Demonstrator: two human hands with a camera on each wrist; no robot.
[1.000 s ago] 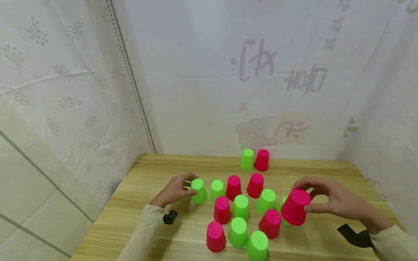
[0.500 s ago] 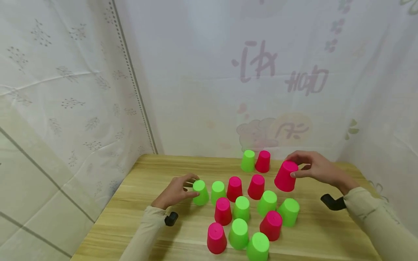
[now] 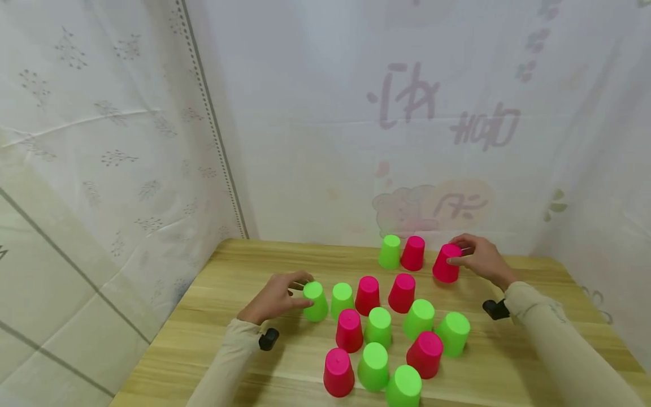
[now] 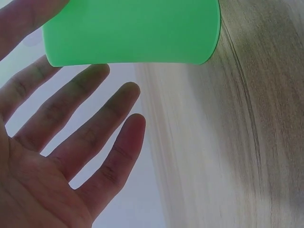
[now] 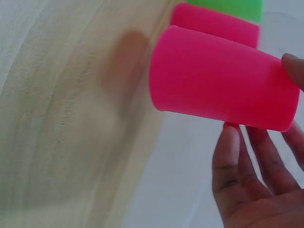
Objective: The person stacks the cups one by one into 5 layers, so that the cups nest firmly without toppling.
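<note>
My right hand (image 3: 480,259) holds a pink plastic cup (image 3: 446,265), upside down, at the back right of the table. Thumb and fingers lie on either side of its narrow end. In the right wrist view, the held cup (image 5: 223,78) is beside another pink cup (image 5: 213,21); whether its rim touches the table is unclear. My left hand (image 3: 276,297) loosely holds an inverted green cup (image 3: 316,302) at the left end of the group, thumb in front, index finger behind. In the left wrist view, the other fingers (image 4: 114,161) spread out below the green cup (image 4: 133,33).
A green cup (image 3: 389,252) and a pink cup (image 3: 413,254) stand in a back row left of the held pink cup. Several more inverted green and pink cups cover the middle and front of the wooden table (image 3: 218,282). A patterned curtain (image 3: 305,141) hangs behind.
My right hand has carried the pink cup from the right front to the back, beside the two cups there, and lowered it. My left hand stays at the green cup.
</note>
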